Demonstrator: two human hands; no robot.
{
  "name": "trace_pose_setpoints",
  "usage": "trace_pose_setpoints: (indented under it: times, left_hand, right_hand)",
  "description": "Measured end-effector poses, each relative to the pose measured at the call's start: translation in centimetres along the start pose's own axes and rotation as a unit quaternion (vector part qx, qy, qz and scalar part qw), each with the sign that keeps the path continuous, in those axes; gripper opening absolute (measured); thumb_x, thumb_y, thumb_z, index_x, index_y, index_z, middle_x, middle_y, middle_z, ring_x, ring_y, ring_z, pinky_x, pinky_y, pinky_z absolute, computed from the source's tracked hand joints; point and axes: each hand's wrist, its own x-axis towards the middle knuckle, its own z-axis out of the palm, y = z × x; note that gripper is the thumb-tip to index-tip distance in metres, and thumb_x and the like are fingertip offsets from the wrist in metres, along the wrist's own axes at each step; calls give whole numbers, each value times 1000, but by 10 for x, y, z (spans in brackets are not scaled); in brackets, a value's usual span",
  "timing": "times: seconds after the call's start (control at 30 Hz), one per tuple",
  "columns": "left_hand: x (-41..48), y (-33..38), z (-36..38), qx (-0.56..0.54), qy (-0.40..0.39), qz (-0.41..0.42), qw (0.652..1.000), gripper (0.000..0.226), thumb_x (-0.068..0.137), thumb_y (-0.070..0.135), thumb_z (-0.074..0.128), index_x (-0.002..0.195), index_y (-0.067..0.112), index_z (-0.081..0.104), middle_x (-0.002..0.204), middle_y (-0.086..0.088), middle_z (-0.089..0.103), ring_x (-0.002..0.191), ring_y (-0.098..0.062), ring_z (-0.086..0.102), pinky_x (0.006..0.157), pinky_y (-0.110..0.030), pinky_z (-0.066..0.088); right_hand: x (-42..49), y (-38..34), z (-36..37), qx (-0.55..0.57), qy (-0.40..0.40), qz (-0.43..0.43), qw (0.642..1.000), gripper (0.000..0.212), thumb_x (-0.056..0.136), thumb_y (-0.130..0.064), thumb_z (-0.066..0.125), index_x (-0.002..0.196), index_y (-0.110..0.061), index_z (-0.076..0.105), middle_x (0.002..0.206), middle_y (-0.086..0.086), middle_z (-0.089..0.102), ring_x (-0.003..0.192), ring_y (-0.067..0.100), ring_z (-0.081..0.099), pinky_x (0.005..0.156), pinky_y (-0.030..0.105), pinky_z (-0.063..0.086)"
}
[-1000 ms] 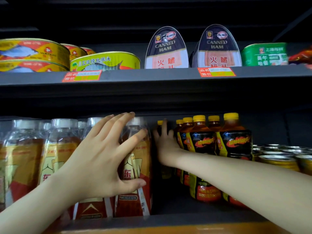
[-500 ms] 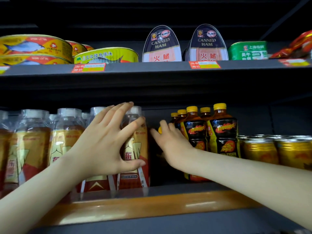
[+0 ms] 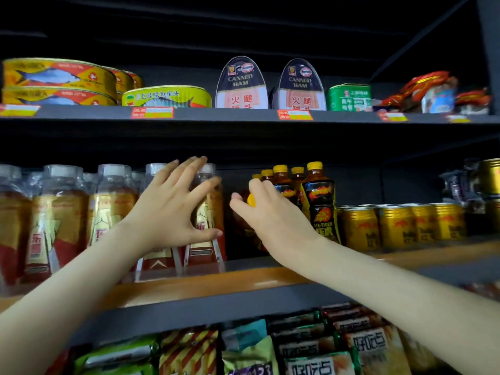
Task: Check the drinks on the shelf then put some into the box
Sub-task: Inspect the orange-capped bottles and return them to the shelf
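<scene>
Within the curled fingers (image 3: 266,189) of the right hand (image 3: 273,220), a yellow-capped bottle (image 3: 251,200) is gripped at the neck, seemingly tilted outward from the shelf (image 3: 243,277); the left hand (image 3: 165,212), fingers spread, is laid against a clear-capped bottle (image 3: 206,218) just beside.

At shelf (image 3: 216,282), right hand (image 3: 273,215) around yellow-capped bottle (image 3: 252,200), perhaps tilted.

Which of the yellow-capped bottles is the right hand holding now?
The tilted bottle left of the row: the right hand grips it near the cap, which leans toward the camera. The other yellow-capped bottles stand upright.
</scene>
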Motion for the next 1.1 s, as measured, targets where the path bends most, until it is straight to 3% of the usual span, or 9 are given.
trace_pose_setpoints:
  times: [0.17,0.27,0.37,0.47,0.6,0.77,0.87,0.97,1.1]
  left_hand:
    - [0,17,-13,-62,29,-28,997,88,75,72,43,145,17,38,153,-27,27,141,-42,28,113,-60,24]
    - [-4,40,-31,-90,65,-10,994,95,73,55,73,149,17,32,154,-24,27,142,-41,28,113,-59,24]
    - [-12,74,-47,-120,105,10,987,94,73,41,80,149,16,32,155,-18,31,141,-36,31,115,-53,23]
    - [-16,111,-60,-164,146,15,975,77,84,39,63,148,14,29,152,-15,38,140,-31,35,117,-48,20]
    - [-27,158,-81,-223,151,25,963,63,88,41,55,138,9,34,140,-17,52,132,-28,44,117,-46,22]
    - [-63,215,-111,-264,78,0,961,69,79,33,74,132,8,39,121,-21,57,113,-36,55,106,-49,40]
    - [-100,258,-145,-347,-2,-116,931,79,65,42,72,133,15,40,116,-12,57,96,-33,61,71,-39,56]
    - [-135,299,-177,-442,-99,-245,857,78,62,54,68,130,26,43,107,8,60,91,-15,60,66,-22,46]
    - [-172,338,-198,-516,-192,-344,761,60,63,52,74,114,32,50,79,20,63,71,4,59,58,-9,39]
  right_hand:
    - [-28,6,-24,-21,99,-39,994,71,53,12,80,117,-5,58,97,18,54,97,31,47,85,40,53]
    - [-49,7,-31,-16,142,-36,989,66,67,13,76,124,-4,47,108,22,48,115,40,45,105,50,37]
    - [-75,4,-44,18,214,-22,977,54,77,1,64,125,-10,43,115,17,36,120,34,37,104,46,33]
    - [-104,1,-63,149,233,27,961,41,88,-8,57,125,-16,43,122,12,34,121,27,37,102,43,41]
    - [-149,12,-84,115,210,-10,971,43,89,-13,51,130,-15,40,123,13,28,126,31,30,106,47,30]
    - [-215,34,-108,245,161,-3,956,87,75,-5,74,141,-30,24,132,12,24,129,33,33,109,43,35]
    - [-253,34,-122,458,117,101,875,102,76,-8,80,145,-40,12,141,13,25,133,27,39,108,34,42]
    - [-289,13,-143,637,12,221,738,78,83,-27,72,138,-47,20,142,-2,38,126,11,50,99,34,50]
    - [-329,-26,-163,722,-102,300,615,69,85,-37,67,135,-55,22,130,-28,50,121,2,53,95,21,48]
